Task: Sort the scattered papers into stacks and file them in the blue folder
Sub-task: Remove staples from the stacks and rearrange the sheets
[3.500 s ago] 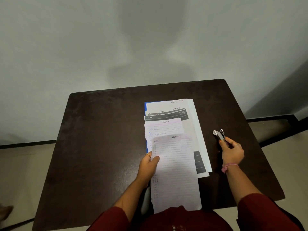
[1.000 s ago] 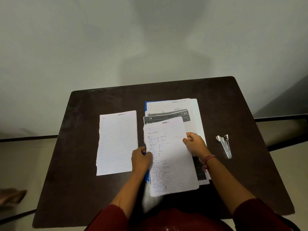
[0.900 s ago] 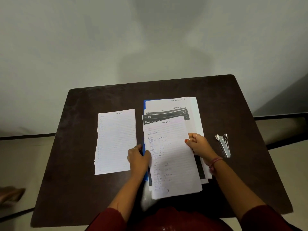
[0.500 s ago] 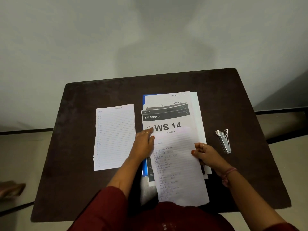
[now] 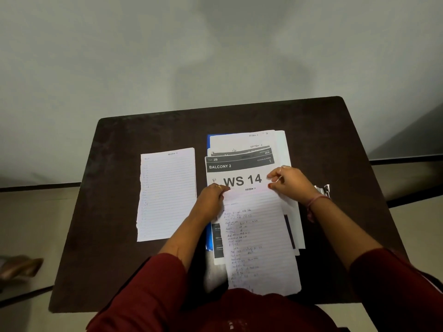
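Observation:
A pile of papers lies on the blue folder point(image 5: 208, 243), whose edge shows along the pile's left side. A printed sheet marked "WS 14" point(image 5: 242, 180) tops the pile. Over its lower half lies a handwritten lined sheet point(image 5: 260, 243), its near end hanging past the table's front edge. My left hand point(image 5: 211, 200) grips that sheet's top left corner. My right hand point(image 5: 290, 183) pinches its top right corner between thumb and fingers. A second lined sheet point(image 5: 166, 195) lies flat and alone to the left of the pile.
The dark brown table point(image 5: 115, 212) stands against a pale wall. A small metal stapler-like tool point(image 5: 324, 189) lies right of the pile, partly hidden behind my right wrist. Pale floor shows on both sides.
The handwritten sheet has slid toward me, uncovering the "WS 14" sheet. My right hand moved from the sheet's right edge up to its top right corner. The left lined sheet stayed put.

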The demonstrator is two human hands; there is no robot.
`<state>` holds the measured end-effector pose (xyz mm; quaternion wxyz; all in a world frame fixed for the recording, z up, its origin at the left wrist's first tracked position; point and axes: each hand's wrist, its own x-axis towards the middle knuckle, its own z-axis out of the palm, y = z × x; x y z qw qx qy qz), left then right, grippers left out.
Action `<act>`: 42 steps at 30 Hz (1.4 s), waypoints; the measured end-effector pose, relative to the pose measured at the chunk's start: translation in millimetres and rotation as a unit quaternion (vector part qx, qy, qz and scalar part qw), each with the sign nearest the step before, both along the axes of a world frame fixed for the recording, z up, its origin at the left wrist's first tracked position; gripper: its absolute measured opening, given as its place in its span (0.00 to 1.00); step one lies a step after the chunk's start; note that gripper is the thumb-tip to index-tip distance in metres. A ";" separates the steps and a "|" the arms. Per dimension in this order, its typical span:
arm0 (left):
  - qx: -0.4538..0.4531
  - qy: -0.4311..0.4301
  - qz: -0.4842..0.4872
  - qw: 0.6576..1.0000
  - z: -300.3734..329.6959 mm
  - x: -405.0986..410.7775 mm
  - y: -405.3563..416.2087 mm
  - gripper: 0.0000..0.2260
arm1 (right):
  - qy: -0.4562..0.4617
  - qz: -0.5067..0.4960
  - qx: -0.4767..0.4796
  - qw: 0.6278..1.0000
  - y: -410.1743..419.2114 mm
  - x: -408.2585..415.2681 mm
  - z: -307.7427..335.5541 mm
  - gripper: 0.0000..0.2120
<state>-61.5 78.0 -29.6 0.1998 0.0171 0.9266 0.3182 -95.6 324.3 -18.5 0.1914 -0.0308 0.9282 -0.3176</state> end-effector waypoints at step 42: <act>-0.080 0.221 -0.112 0.966 -11.3 52.2 6.6 0.04 | -0.121 0.250 -0.023 0.960 12.7 14.7 16.4 0.05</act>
